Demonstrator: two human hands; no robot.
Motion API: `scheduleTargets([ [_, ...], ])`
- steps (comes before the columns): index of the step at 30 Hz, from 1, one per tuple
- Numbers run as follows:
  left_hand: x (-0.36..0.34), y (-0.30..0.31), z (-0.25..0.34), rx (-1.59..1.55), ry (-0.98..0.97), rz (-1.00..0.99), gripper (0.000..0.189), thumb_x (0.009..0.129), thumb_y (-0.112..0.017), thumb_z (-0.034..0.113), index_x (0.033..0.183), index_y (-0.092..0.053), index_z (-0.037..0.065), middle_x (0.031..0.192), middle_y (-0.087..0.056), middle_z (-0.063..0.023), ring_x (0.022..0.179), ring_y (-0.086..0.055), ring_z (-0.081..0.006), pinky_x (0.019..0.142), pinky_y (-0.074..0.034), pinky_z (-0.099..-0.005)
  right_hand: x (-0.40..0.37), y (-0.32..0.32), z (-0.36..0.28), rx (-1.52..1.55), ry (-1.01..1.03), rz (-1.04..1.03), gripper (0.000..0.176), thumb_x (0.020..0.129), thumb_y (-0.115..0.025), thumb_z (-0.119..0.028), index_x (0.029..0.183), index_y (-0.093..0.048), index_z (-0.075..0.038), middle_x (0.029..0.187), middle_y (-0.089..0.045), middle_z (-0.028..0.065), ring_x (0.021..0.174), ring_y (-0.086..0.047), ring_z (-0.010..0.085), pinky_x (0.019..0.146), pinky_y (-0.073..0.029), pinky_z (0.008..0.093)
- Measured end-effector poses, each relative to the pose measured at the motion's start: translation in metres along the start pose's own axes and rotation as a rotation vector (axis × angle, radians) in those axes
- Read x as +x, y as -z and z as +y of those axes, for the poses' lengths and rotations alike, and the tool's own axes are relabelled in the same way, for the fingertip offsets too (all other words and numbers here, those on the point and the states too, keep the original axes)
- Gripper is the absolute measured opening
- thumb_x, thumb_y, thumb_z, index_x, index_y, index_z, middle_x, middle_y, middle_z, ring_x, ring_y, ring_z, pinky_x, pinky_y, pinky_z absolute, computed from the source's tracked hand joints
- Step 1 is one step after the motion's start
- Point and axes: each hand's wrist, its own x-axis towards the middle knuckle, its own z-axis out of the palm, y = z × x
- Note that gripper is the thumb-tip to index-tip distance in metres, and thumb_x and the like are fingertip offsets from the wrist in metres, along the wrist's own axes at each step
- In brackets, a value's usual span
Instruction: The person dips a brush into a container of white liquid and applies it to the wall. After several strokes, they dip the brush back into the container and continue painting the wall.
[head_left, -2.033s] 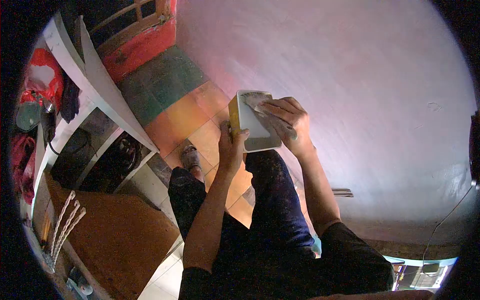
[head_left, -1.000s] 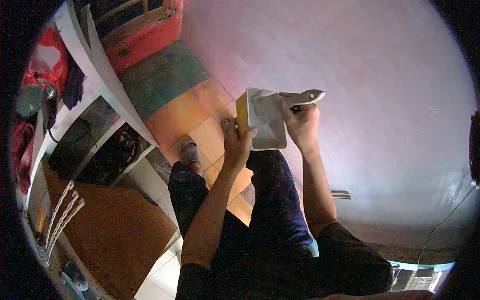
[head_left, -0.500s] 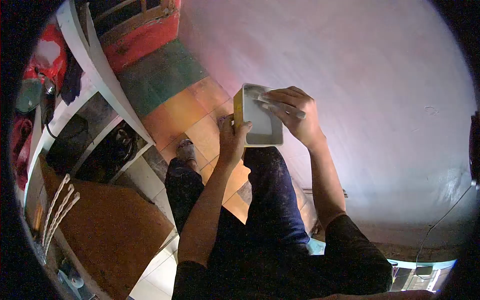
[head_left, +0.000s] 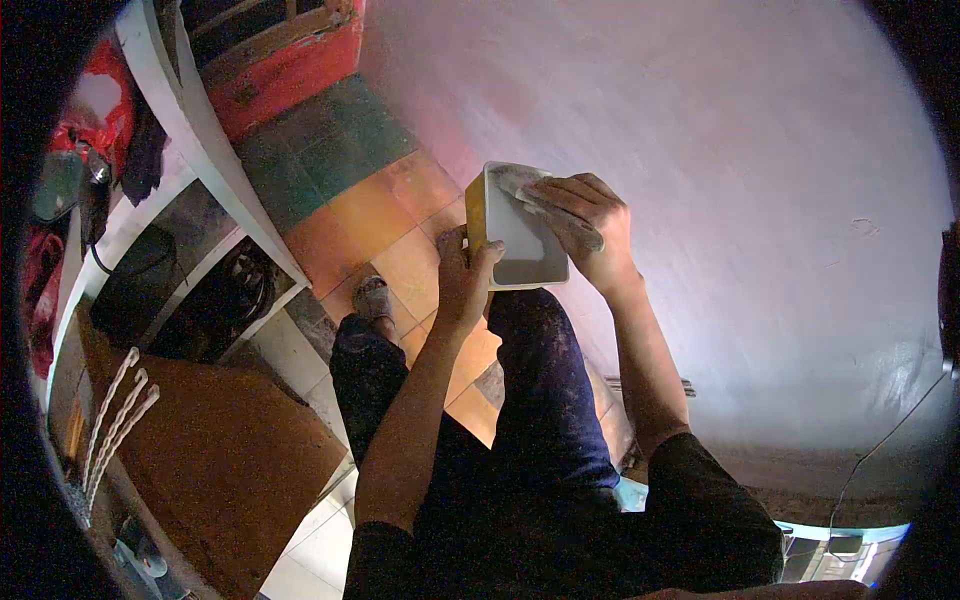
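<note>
My left hand grips the left side of a rectangular tub, its thumb over the rim. The tub is yellow outside and pale inside, with whitish-grey stuff that looks like paint in it. In my right hand, closed around its handle, is what looks like a paintbrush. Its head points up and left into the tub's far corner, against the inner wall. The rounded handle end sticks out below my fingers. My fingers hide part of the brush.
A pale, patchy wall rises close on the right. On the left stand a white shelf unit with cloths and cables, and a brown board. Coloured floor tiles lie beneath my legs. A thin cable hangs at lower right.
The paintbrush has tilted and shifted slightly within the tub, its handle end now lower and farther left. My left hand holds the tub nearly where it was.
</note>
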Motion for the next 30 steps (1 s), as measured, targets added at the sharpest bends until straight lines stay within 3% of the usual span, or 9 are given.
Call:
scheduleTargets([
  [19, 0.003, 0.003, -0.006, 0.001, 0.01, -0.014, 0.047, 0.084, -0.062, 0.025, 0.118, -0.048, -0.004, 0.109, -0.054, -0.0162, 0.095, -0.058, -0.0229, 0.084, -0.048, -0.0352, -0.009, -0.013, 0.01, -0.021, 0.016, 0.033, 0.03, 0.072, -0.065, -0.018, 0.1, -0.074, -0.013, 0.099, -0.071, 0.0082, 0.09, -0.065, 0.0281, 0.077, -0.055, 0.0369],
  [21, 0.003, 0.003, -0.005, -0.002, 0.003, -0.002, 0.048, 0.084, -0.062, 0.026, 0.118, -0.048, -0.005, 0.108, -0.055, -0.016, 0.095, -0.058, -0.0225, 0.084, -0.048, -0.0348, -0.007, -0.013, 0.008, -0.01, 0.027, 0.035, 0.027, 0.067, -0.07, -0.009, 0.093, -0.072, -0.007, 0.105, -0.071, 0.0073, 0.092, -0.066, 0.03, 0.077, -0.055, 0.0374],
  [28, 0.0, 0.003, 0.003, -0.048, 0.024, -0.016, 0.05, 0.085, -0.062, 0.026, 0.12, -0.046, -0.006, 0.108, -0.057, -0.0163, 0.095, -0.059, -0.0222, 0.084, -0.048, -0.0341, -0.001, -0.011, 0.001, 0.017, 0.071, 0.054, 0.026, 0.068, -0.068, -0.009, 0.094, -0.072, -0.006, 0.105, -0.071, 0.008, 0.092, -0.065, 0.0303, 0.077, -0.054, 0.0379],
  [30, 0.002, 0.003, -0.002, -0.07, 0.008, -0.008, 0.05, 0.085, -0.062, 0.026, 0.12, -0.046, -0.006, 0.108, -0.057, -0.0164, 0.095, -0.059, -0.0222, 0.084, -0.048, -0.0343, -0.001, -0.01, -0.005, 0.041, -0.011, 0.056, 0.026, 0.069, -0.068, -0.009, 0.094, -0.071, -0.005, 0.104, -0.071, 0.0093, 0.09, -0.065, 0.0301, 0.076, -0.054, 0.0384],
])
